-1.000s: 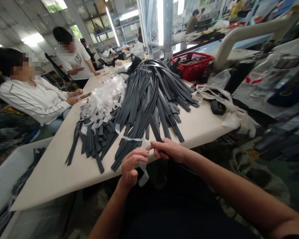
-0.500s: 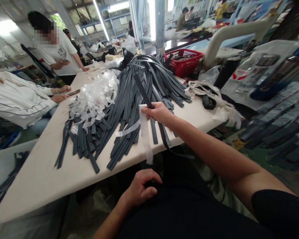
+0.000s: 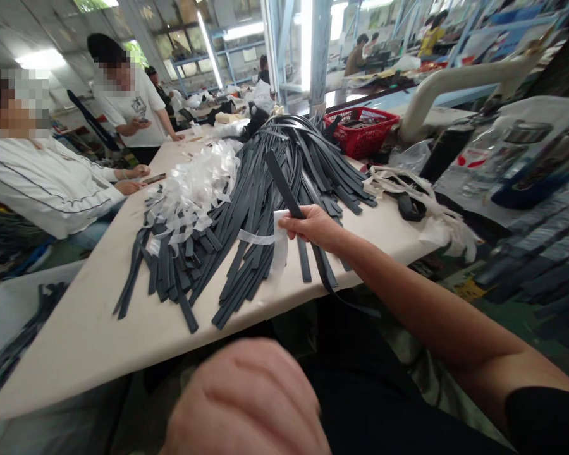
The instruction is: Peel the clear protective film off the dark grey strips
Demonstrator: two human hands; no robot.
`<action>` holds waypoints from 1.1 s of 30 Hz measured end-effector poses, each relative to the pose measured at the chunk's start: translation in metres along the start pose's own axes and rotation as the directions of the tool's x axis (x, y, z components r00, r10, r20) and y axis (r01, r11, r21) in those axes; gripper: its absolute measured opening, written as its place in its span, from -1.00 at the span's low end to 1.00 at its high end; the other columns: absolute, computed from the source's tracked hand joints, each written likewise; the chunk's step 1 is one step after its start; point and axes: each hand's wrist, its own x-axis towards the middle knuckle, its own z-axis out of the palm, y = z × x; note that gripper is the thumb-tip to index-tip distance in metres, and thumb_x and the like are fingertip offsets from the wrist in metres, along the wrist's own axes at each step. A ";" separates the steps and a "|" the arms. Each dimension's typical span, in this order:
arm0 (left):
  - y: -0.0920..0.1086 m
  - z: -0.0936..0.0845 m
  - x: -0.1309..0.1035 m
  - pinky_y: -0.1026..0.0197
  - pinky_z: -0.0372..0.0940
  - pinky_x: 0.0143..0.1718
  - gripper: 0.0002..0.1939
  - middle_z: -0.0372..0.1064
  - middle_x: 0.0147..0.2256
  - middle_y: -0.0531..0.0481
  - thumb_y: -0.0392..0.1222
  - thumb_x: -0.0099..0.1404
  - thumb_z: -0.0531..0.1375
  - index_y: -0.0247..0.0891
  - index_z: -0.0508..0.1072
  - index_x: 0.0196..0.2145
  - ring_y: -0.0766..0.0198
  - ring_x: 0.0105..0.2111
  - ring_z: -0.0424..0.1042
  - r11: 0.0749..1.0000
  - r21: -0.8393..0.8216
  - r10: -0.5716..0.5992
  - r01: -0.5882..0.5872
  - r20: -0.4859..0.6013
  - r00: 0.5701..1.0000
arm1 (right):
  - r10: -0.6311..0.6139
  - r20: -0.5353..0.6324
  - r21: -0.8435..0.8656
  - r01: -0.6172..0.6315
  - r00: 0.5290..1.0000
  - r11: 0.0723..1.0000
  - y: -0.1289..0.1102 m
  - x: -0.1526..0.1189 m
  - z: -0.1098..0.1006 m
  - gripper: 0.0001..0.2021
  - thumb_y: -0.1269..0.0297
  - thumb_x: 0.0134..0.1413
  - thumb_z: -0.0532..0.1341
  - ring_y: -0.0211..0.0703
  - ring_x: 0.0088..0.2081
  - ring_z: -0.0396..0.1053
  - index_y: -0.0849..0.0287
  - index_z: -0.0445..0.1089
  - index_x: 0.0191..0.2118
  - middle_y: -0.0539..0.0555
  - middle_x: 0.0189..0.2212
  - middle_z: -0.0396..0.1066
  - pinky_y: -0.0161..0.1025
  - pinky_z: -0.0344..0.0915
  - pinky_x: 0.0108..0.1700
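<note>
My right hand [image 3: 310,226] pinches a dark grey strip [image 3: 281,180] together with a white translucent strip [image 3: 279,253], which hangs down over the table edge area. The grey strip points up and left above the fingers, and a dark length hangs below them. Close to the camera, my left hand [image 3: 251,401] looks large and blurred, its back or knuckles toward me; its fingers are hidden. Behind my right hand a big fanned bundle of grey strips [image 3: 260,170] lies on the beige table [image 3: 99,322]. White translucent strips [image 3: 194,183] are heaped on its left side.
A red basket [image 3: 365,136] stands behind the bundle. Cream fabric strips [image 3: 420,189] lie at the table's right end, near bottles and a pale pipe [image 3: 427,95]. Two people [image 3: 42,170] [image 3: 133,104] are at the left side, and a lined bin [image 3: 9,309] stands at the lower left.
My left hand has risen from below the table edge toward the camera. The view has shifted, moving the scene slightly right and down. My right hand keeps its hold on the strips.
</note>
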 end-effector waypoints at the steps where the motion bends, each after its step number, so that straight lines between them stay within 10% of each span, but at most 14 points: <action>1: -0.012 0.005 0.010 -0.16 0.45 -0.13 -0.64 0.55 -0.17 -0.01 0.25 0.26 0.13 0.09 0.53 -0.12 -0.02 -0.13 0.53 1.000 0.012 -0.025 0.026 -0.085 0.996 | -0.009 0.020 -0.004 0.009 1.000 1.000 -0.002 -0.002 -0.001 -0.81 0.22 0.02 0.31 -0.45 -0.69 0.02 0.25 0.41 -0.44 -0.12 -0.68 0.30 -0.37 -0.13 -0.65; 4: -0.051 0.027 0.037 -0.09 0.36 0.05 -0.58 0.51 -0.09 -0.08 0.07 0.20 0.29 -0.09 0.45 -0.02 0.04 -0.02 0.47 0.952 -0.096 -0.306 0.291 -0.284 0.909 | -0.047 0.054 -0.041 0.049 0.997 0.998 -0.007 -0.006 -0.001 -0.76 0.19 0.04 0.29 -0.46 -0.69 0.03 0.23 0.37 -0.51 -0.11 -0.68 0.31 -0.38 -0.10 -0.64; 8: -0.087 0.061 0.031 0.14 0.40 -0.13 -0.57 0.56 -0.29 -0.06 0.09 0.13 0.33 -0.27 0.54 -0.16 0.20 -0.27 0.52 0.677 -0.306 -0.696 0.670 0.030 0.717 | -0.063 0.011 -0.119 0.064 0.998 0.991 -0.007 -0.003 -0.003 -0.77 0.26 0.09 0.26 -0.46 -0.70 0.02 0.24 0.35 -0.52 -0.11 -0.67 0.32 -0.38 -0.09 -0.64; 14: -0.089 0.088 -0.018 0.33 0.33 -0.36 -0.64 0.52 -0.43 0.08 -0.04 -0.05 0.46 -0.27 0.57 -0.32 0.41 -0.49 0.41 0.405 -0.537 -0.855 0.740 0.065 0.515 | -0.019 -0.073 -0.172 0.006 0.997 0.985 0.004 0.009 -0.016 -0.72 0.34 0.18 0.25 -0.45 -0.67 -0.01 0.23 0.31 -0.55 -0.12 -0.68 0.24 -0.35 -0.08 -0.60; 24: -0.080 0.091 -0.018 0.24 0.31 -0.29 -0.69 0.52 -0.44 0.00 -0.07 0.06 0.39 -0.29 0.62 -0.26 0.33 -0.45 0.40 0.373 -0.338 -0.776 0.864 0.397 0.490 | -0.004 -0.081 -0.163 -0.009 0.997 0.987 0.021 0.018 -0.004 -0.83 0.34 0.20 0.23 -0.43 -0.65 0.04 0.29 0.40 -0.41 -0.07 -0.61 0.33 -0.35 -0.02 -0.57; 33: -0.081 0.109 -0.024 0.21 0.29 -0.34 -0.75 0.54 -0.47 -0.10 -0.06 0.08 0.31 -0.33 0.64 -0.44 0.31 -0.52 0.39 0.371 -0.330 -0.794 0.868 0.372 0.481 | -0.121 -0.072 -0.252 0.099 0.990 0.963 0.019 0.012 -0.012 -0.59 0.05 0.09 0.22 -0.38 -0.72 0.01 0.20 0.32 -0.66 -0.12 -0.78 0.10 -0.32 -0.07 -0.64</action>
